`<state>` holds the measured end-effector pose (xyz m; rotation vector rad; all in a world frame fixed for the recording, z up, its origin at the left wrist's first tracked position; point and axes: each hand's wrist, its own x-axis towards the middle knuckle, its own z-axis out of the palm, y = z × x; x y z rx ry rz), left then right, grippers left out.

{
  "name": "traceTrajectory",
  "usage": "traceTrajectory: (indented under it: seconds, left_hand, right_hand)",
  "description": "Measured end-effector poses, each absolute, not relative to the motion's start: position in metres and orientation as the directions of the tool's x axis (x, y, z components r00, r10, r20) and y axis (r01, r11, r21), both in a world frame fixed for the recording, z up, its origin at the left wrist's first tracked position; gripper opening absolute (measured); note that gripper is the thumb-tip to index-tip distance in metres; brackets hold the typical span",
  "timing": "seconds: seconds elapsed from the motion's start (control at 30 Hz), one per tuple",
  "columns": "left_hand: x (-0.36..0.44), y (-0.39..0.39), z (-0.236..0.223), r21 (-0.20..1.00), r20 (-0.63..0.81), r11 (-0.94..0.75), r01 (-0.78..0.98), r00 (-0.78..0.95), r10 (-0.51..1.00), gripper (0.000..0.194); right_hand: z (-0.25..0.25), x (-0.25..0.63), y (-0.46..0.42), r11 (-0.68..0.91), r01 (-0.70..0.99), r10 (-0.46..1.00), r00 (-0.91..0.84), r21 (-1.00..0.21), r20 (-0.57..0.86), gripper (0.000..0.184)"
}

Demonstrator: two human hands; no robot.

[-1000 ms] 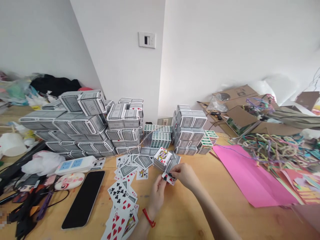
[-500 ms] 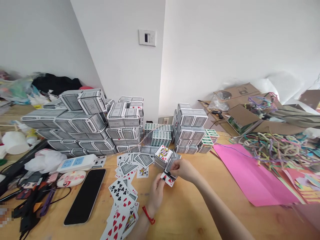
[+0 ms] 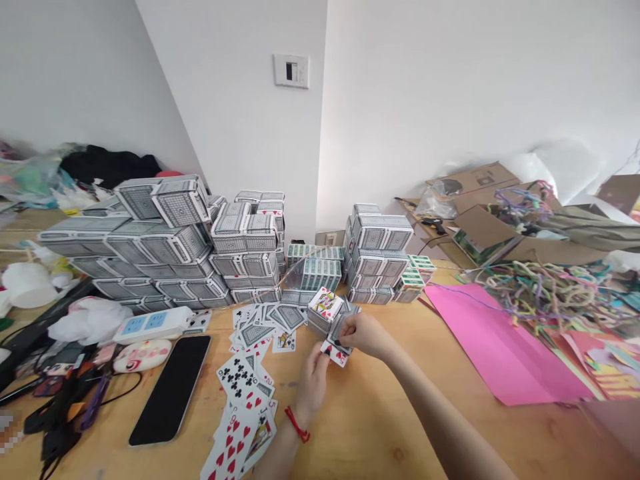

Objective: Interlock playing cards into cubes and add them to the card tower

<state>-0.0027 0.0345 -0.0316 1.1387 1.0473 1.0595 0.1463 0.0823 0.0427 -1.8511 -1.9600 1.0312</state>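
Note:
My left hand (image 3: 311, 383), with a red cord at the wrist, pinches the lower edge of a red-suit playing card (image 3: 336, 353) held just above the wooden table (image 3: 380, 427). My right hand (image 3: 364, 333) grips the same card from the right, fingers closed against a small card-built block (image 3: 327, 312) with a queen face on top. Loose cards (image 3: 260, 333) lie fanned to the left of both hands, and more face-up cards (image 3: 240, 427) spread toward the near edge.
Stacks of card-built blocks (image 3: 165, 247) and another stack (image 3: 380, 257) line the wall. A black phone (image 3: 170, 390), a white power strip (image 3: 153, 325) and cables lie at left. Pink paper (image 3: 493, 347), coloured strips (image 3: 550, 297) and cardboard boxes (image 3: 480, 220) fill the right.
Both hands with the card have shifted slightly up and toward the small block; the view has tilted a little. Nothing else moved.

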Motion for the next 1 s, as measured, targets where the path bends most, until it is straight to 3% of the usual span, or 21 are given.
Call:
traceTrajectory:
  seconds: [0.23,0.43,0.7,1.0]
  left_hand:
    - [0.0,0.038,-0.034,0.984,-0.1,0.124,-0.131,0.172,0.98,0.02]
    - [0.002,0.041,-0.023,0.97,-0.136,0.174,-0.169,0.217,0.967,0.023]
    - [0.003,0.044,-0.017,0.951,-0.184,0.229,-0.208,0.214,0.959,0.021]
    - [0.005,0.049,-0.015,0.92,-0.237,0.294,-0.259,0.228,0.944,0.019]
  right_hand:
    - [0.048,0.143,0.089,-0.038,0.797,0.921,-0.207,-0.603,-0.331,0.012]
    - [0.052,0.15,0.094,-0.13,0.682,0.874,-0.264,-0.719,-0.408,0.06]
    - [0.057,0.149,0.098,-0.088,0.729,0.829,-0.324,-0.679,-0.455,0.028]
    - [0.05,0.143,0.095,-0.051,0.777,0.853,-0.293,-0.628,-0.432,0.029]
